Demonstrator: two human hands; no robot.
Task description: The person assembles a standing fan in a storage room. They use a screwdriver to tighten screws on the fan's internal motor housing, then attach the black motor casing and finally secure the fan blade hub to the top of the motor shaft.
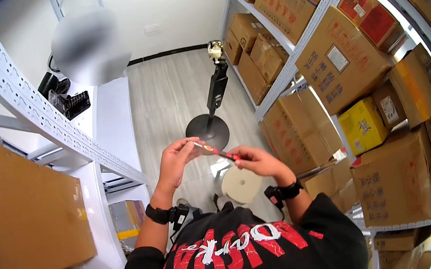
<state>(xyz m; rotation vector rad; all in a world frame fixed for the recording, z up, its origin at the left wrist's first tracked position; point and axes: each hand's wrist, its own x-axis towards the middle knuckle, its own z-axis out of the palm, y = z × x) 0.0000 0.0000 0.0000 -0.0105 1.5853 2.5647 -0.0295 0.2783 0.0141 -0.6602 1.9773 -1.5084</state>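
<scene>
OK, one stick [213, 149], pen-like, spanning the gap between two hands, both closed on it. Left hand [176, 162] pinches the pale end in its fingertips; right hand [256, 160] is clamped on the dark-and-red end. Long axis runs slantwise: from the left grip it goes right and toward the body, to the right grip. Neither hand is nearer, both touch; the bare middle sits between them. Tip detail too small to tell.

Counts: one stick, two hands, two wristbands [157, 213], each bodyward of its grip. One stand [216, 90] beyond the grip, with one round base [196, 131]. One cream disc [242, 191] bodyward of the right grip. One yellow box [362, 125] well right of it. Cartons [393, 185] either side: many, overlapping, no sure count.
</scene>
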